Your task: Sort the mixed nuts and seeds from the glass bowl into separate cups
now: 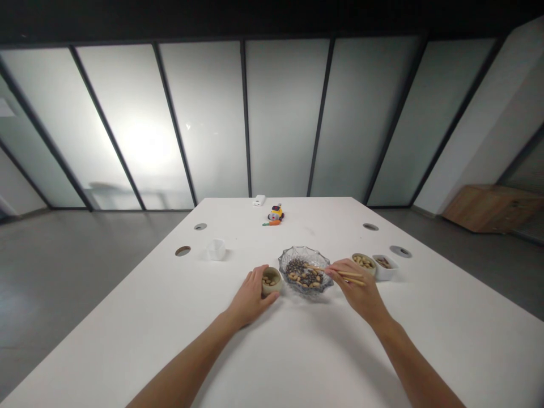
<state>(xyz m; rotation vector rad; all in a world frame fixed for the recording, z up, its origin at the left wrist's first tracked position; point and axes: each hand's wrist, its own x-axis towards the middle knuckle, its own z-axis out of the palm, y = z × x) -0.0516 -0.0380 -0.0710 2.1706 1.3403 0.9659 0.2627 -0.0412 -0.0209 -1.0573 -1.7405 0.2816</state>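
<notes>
My left hand is wrapped round the left side of a small beige bowl, which holds some nuts. Between my hands stands a clear glass bowl with a scalloped rim. Dark seeds fill it, with several tan nuts lying on top. In my right hand is a pair of wooden chopsticks, closed in the fingers. Their tips reach into the glass bowl among the seeds; whether they pinch anything is too small to tell.
Beyond my right hand sit a bowl of pale nuts and a white container with brownish pieces. A translucent white cup stands left. Farther back are a toy vehicle, a toy carrot and a white box. Round holes pierce the white table.
</notes>
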